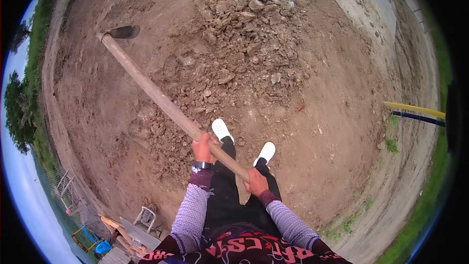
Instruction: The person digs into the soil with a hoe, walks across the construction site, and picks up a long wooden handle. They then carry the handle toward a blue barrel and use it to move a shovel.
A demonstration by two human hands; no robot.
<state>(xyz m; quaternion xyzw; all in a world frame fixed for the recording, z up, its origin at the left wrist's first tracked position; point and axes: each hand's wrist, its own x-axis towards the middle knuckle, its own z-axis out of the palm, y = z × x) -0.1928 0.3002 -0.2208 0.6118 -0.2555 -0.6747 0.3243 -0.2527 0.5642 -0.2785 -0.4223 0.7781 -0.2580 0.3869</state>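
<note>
A long wooden-handled hoe (149,88) slants from the upper left down to the lower middle, its dark metal blade at the far upper-left end. My left hand (203,148), with a dark watch at the wrist, is wrapped round the handle above the white shoes' level. Lower down, near the handle's end, my right hand (256,182) grips it too. Beyond my feet lies a heap of broken brown soil and clods (249,44). The blade is to the left of this heap, apart from it.
My white shoes (265,152) stand on bare dirt. A yellow and dark blue bar (415,109) is at the right. Wooden boards (122,232), a metal frame (145,218) and blue objects (102,248) are at the lower left. A small red piece (300,109) lies right of the heap.
</note>
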